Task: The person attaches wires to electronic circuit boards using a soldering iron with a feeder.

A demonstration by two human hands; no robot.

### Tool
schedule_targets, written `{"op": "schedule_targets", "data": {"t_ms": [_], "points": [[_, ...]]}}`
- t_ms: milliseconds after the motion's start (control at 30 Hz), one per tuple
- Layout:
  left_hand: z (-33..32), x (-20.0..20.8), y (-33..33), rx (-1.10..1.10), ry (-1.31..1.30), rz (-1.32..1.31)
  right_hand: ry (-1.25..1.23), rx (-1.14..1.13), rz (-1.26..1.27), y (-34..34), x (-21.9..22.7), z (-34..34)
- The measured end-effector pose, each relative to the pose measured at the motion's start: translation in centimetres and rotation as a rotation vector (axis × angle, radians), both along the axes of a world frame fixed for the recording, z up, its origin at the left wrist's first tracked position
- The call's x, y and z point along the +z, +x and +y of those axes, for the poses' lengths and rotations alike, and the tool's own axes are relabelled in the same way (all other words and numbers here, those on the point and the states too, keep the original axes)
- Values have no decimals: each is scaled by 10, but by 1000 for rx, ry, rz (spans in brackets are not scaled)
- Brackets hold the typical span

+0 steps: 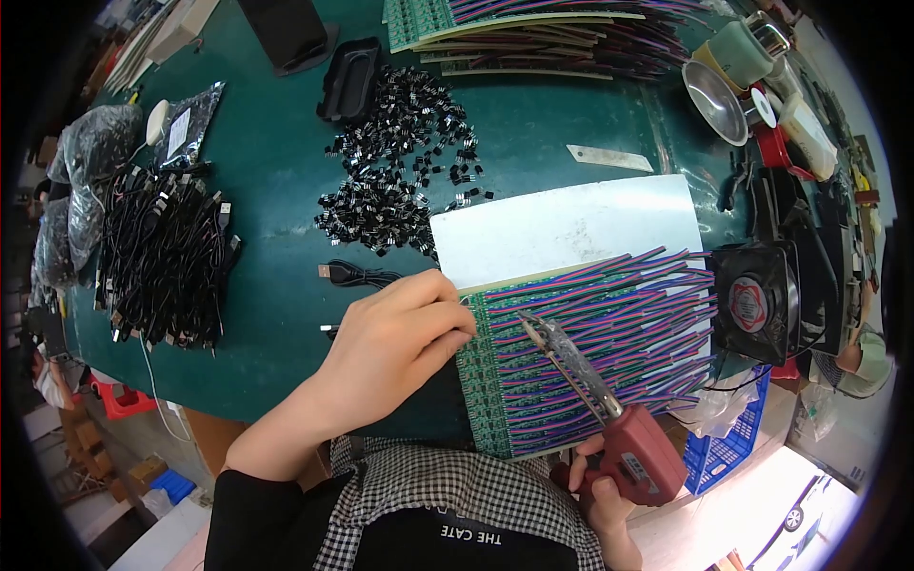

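Observation:
My right hand (604, 485) is wrapped round the handle of a red soldering gun (643, 457), whose metal tip points up and left over a green circuit board panel (487, 409). Rows of blue, red and black wires (609, 333) run rightward from the panel. At the panel's upper left corner, my left hand (405, 333) is closed in a pinch; whatever lies between thumb and fingers is hidden. Just beyond that hand is a coiled black USB cable (357, 275), partly covered by it. A second plug (329, 331) shows to the left of the wrist.
Loose small black connectors (390, 209) are heaped beyond my left hand. A pile of black USB cables (167, 257) lies at left. A white sheet (571, 224) reaches under the panel. At right stands a black fan (757, 303); a blade (609, 157) and metal bowl (716, 103) lie farther back.

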State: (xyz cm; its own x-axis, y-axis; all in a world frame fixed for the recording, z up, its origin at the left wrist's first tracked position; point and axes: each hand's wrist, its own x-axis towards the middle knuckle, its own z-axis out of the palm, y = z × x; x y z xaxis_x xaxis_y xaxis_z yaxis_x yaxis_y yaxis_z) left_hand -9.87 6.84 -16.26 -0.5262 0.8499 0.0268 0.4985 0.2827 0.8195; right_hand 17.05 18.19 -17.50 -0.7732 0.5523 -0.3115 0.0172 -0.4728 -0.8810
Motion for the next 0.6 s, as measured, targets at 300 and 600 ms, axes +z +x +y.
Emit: {"op": "schedule_targets", "data": {"t_ms": [300, 600], "points": [[12, 11, -11, -245, -75, 88, -45, 87, -2, 5, 0, 2], [23, 21, -4, -206, -256, 9, 6, 104, -123, 3, -1, 5]]}}
